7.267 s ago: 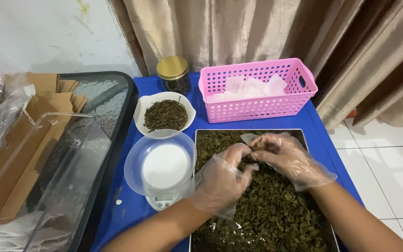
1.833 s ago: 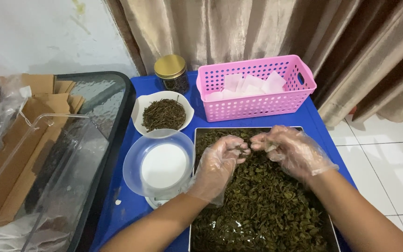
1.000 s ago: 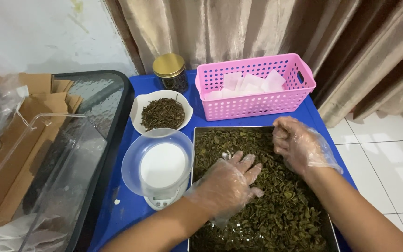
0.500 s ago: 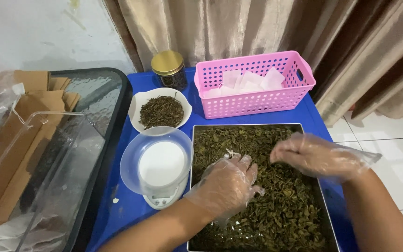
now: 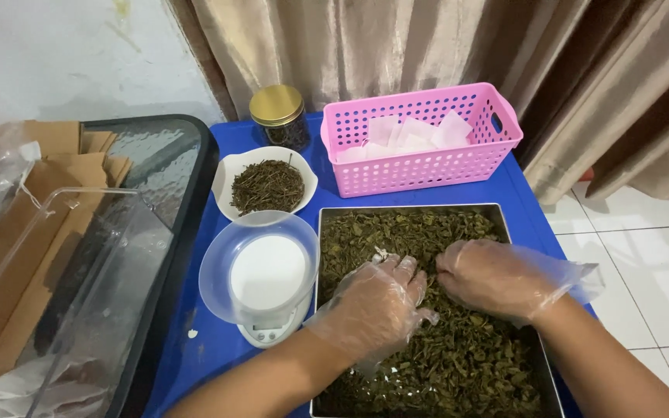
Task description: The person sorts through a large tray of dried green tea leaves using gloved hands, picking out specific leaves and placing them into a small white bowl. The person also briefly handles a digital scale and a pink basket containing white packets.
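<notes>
Both gloved hands [image 5: 435, 290] palm-down on dried leaves [image 5: 458, 364]

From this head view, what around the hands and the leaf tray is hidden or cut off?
- Left hand fingertips and right hand fingertips: buried in the dried green leaves, so any grip is hidden.
- Rectangular metal tray: near end cut by the bottom edge.
- Gold-lidded glass jar: contents too dark to tell.
</notes>
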